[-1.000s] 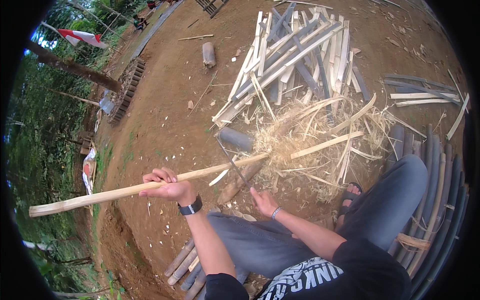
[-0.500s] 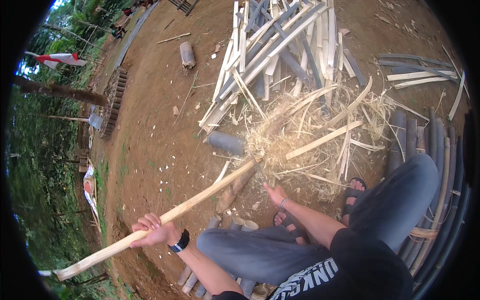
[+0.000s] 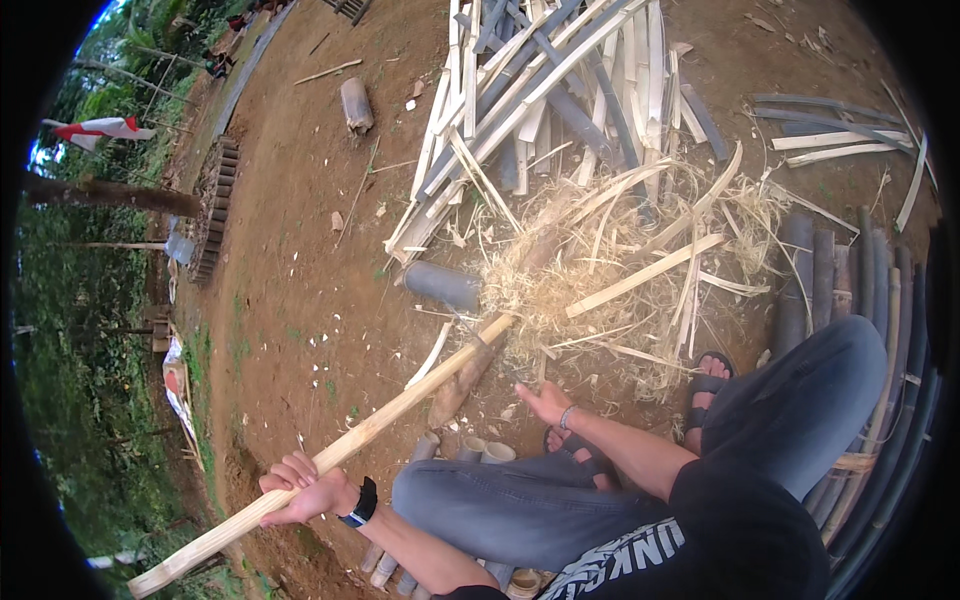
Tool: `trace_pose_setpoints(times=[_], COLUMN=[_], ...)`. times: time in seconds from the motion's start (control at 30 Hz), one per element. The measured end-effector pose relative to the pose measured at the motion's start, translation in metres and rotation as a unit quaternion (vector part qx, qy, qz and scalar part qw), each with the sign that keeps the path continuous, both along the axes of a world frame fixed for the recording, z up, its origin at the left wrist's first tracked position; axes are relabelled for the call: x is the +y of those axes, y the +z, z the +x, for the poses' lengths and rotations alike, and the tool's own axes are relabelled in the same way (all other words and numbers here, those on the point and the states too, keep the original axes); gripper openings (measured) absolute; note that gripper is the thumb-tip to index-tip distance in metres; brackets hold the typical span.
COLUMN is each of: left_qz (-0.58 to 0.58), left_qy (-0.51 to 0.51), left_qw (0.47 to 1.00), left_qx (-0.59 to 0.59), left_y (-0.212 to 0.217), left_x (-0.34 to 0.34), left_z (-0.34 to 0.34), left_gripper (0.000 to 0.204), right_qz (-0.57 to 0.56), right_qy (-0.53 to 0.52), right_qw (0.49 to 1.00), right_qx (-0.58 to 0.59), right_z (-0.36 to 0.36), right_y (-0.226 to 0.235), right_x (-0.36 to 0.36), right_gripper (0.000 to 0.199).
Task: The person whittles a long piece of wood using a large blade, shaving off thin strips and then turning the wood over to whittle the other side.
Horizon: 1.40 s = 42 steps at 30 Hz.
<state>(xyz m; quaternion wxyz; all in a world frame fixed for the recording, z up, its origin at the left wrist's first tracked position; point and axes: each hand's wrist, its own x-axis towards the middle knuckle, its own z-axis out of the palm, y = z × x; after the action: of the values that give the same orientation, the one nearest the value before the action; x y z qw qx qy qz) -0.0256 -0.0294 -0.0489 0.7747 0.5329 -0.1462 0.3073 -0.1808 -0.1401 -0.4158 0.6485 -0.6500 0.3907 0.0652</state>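
My left hand [image 3: 308, 490] is wrapped around the lower part of a long pale bamboo strip [image 3: 395, 405]. The strip slants up to the right, and its far end rests near a brown piece of wood [image 3: 455, 392] on the ground. To the right of that wood is my right hand [image 3: 548, 402], thumb outstretched and the other fingers curled. A thin shape rises just above it, but what the hand holds is too unclear to name. Beyond the strip's end lies a heap of curly shavings [image 3: 560, 260] with loose slivers on it.
Split bamboo strips [image 3: 540, 100] are piled beyond the shavings. A dark bamboo section [image 3: 442, 285] lies left of them, another tube [image 3: 356, 106] farther off. Bamboo poles [image 3: 880, 400] are bundled at my right. Several cut tubes [image 3: 425, 446] lie by my left leg.
The view has shifted slightly. My right hand has moved a little left and nearer to me, and a dark mark on the strip sits farther from its far end.
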Motion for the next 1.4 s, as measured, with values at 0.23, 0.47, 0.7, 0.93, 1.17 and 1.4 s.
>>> trace_pose_setpoints(times=[0.23,0.47,0.7,0.93,1.17,1.4], left_qz=[0.013,0.036,0.013,0.011,0.030,0.041], left_qy=[-0.064,-0.130,-0.106,-0.130,-0.128,-0.124], left_qw=[0.997,0.990,0.993,0.990,0.990,0.990], left_qx=[-0.034,-0.046,-0.048,-0.051,-0.046,-0.043], left_y=[0.005,0.005,0.003,0.008,0.009,0.010], left_x=[-0.014,-0.014,-0.013,-0.027,-0.037,-0.048], left_z=[-0.015,-0.017,-0.024,-0.029,-0.025,-0.025], left_gripper=[0.062,0.063,0.064,0.064,0.064,0.064], right_qz=[0.223,0.110,0.210,0.188,0.099,0.171], right_qy=[-0.006,0.101,0.057,0.062,0.059,0.046], right_qw=[0.975,0.977,0.964,0.978,0.987,0.977], right_qx=[-0.016,-0.152,-0.152,-0.061,-0.108,-0.117], right_z=[0.020,0.007,0.007,-0.004,-0.004,-0.003], right_y=[0.089,0.135,0.179,0.139,0.128,0.113], right_x=[-0.002,0.010,0.032,0.000,0.009,0.016], right_gripper=[0.077,0.081,0.080,0.081,0.073,0.073])
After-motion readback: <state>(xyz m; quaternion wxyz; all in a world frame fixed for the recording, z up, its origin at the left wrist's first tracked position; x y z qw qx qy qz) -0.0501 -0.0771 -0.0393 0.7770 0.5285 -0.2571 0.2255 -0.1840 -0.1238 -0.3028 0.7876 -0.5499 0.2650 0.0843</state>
